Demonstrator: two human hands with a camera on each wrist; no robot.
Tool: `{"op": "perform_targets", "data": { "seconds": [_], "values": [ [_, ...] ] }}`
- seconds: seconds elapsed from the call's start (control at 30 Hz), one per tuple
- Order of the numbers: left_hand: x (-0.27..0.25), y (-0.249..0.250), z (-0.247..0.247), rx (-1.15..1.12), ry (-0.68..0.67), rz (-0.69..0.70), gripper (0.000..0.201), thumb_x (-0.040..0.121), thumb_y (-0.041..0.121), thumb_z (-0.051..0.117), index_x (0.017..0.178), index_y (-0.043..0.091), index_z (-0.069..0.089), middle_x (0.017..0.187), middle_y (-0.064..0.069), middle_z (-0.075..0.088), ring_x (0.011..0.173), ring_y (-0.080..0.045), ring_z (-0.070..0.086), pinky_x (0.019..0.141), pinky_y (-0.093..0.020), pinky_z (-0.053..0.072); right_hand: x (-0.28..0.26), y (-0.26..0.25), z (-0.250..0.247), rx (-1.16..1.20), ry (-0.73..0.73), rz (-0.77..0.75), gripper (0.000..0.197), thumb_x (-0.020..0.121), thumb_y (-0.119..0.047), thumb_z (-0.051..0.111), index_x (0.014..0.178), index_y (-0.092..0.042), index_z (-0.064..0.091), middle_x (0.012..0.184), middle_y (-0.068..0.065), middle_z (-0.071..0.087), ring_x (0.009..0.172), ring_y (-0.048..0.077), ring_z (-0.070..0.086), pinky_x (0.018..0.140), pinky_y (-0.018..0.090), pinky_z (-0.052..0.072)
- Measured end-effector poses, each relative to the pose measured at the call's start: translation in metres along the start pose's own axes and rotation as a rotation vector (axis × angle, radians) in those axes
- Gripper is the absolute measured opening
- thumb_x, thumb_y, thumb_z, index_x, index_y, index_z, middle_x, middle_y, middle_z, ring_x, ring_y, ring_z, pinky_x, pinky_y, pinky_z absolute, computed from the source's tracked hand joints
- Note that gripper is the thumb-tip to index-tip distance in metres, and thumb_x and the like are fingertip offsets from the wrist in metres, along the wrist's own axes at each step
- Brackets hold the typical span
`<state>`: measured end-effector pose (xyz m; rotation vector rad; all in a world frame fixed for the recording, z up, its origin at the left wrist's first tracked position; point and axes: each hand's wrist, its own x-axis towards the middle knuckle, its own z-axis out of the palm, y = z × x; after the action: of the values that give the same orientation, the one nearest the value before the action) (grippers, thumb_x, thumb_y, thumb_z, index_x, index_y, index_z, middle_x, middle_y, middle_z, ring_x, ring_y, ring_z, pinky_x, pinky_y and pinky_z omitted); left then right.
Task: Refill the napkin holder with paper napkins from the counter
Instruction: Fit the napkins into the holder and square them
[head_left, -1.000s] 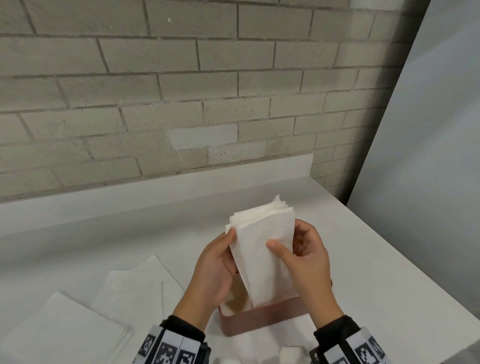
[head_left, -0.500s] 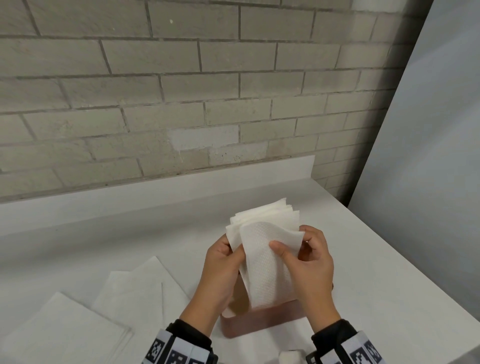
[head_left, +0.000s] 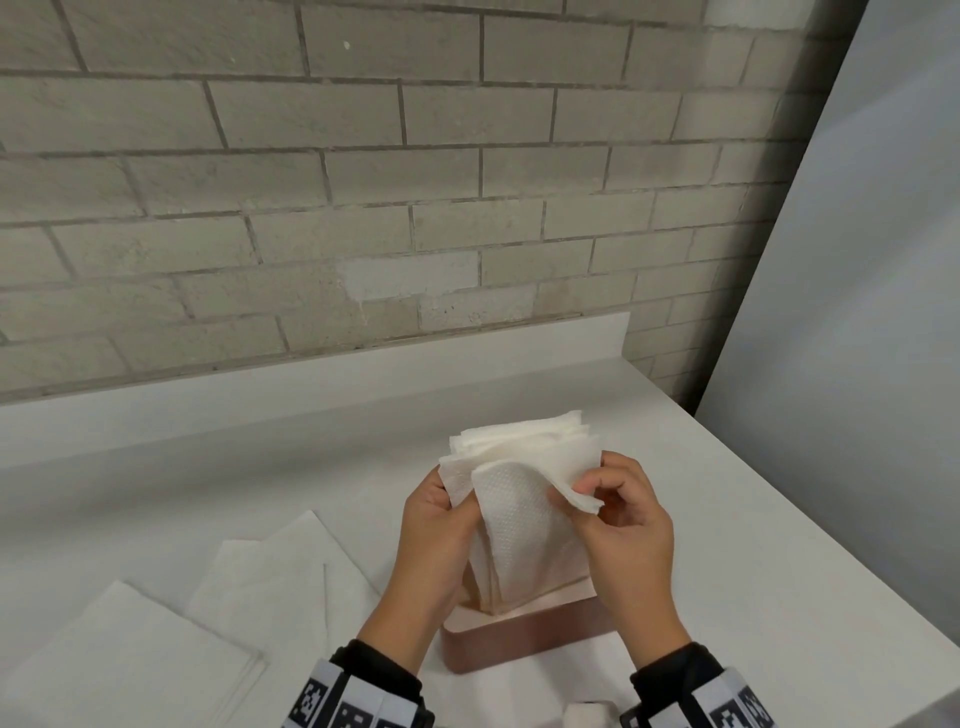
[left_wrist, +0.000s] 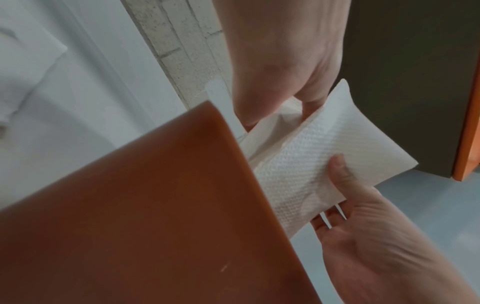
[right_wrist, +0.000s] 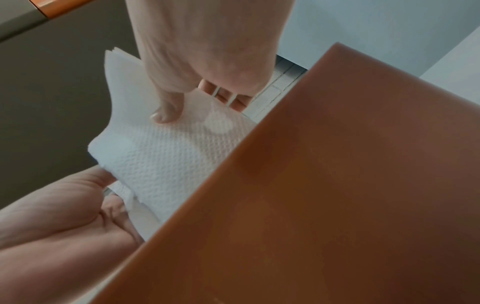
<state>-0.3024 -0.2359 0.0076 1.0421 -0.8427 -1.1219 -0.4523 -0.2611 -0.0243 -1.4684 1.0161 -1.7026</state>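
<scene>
A pinkish-brown napkin holder (head_left: 519, 639) stands on the white counter (head_left: 727, 545). A stack of white embossed napkins (head_left: 519, 525) stands upright in it, fanned at the top. My left hand (head_left: 457, 501) grips the stack's left edge, thumb on the front sheet and fingers behind. My right hand (head_left: 592, 493) pinches the front napkin's upper right corner and bends it forward. In the left wrist view the holder (left_wrist: 142, 216) fills the lower left, beside the napkins (left_wrist: 324, 154). In the right wrist view the holder (right_wrist: 337, 185) hides the lower part of the napkins (right_wrist: 161, 154).
Loose napkins lie flat on the counter at the left, one pile (head_left: 130, 665) near me and another (head_left: 280, 582) beside the holder. A low backsplash (head_left: 311, 384) and brick wall run behind. The counter's edge (head_left: 841, 551) slants along the right.
My right thumb has slid from the front of the stack to its upper right corner, peeling the front napkin forward. The stack's top has fanned out. My left hand keeps its grip.
</scene>
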Motion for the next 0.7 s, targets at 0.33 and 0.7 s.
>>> {"op": "perform_targets", "data": {
  "seconds": [0.33, 0.7],
  "values": [
    [0.004, 0.000, -0.005, -0.164, 0.130, -0.039, 0.016, 0.082, 0.014, 0.068, 0.097, 0.014, 0.069, 0.094, -0.005, 0.076, 0.087, -0.021, 0.072, 0.076, -0.035, 0.056, 0.000, -0.015, -0.010, 0.168, -0.012, 0.250, 0.054, 0.057, -0.029, 0.084, 0.107, -0.033, 0.065, 0.092, -0.004, 0.074, 0.089, 0.010, 0.069, 0.074, 0.017, 0.054],
    [-0.001, 0.002, 0.004, -0.062, 0.026, -0.073, 0.010, 0.087, 0.010, 0.061, 0.090, 0.010, 0.070, 0.078, -0.007, 0.072, 0.064, -0.018, 0.065, 0.051, -0.028, 0.052, 0.009, -0.028, 0.004, -0.091, -0.185, 0.238, 0.047, 0.070, -0.016, 0.082, 0.104, -0.042, 0.061, 0.095, -0.009, 0.070, 0.085, 0.005, 0.065, 0.072, 0.020, 0.054]
  ]
}}
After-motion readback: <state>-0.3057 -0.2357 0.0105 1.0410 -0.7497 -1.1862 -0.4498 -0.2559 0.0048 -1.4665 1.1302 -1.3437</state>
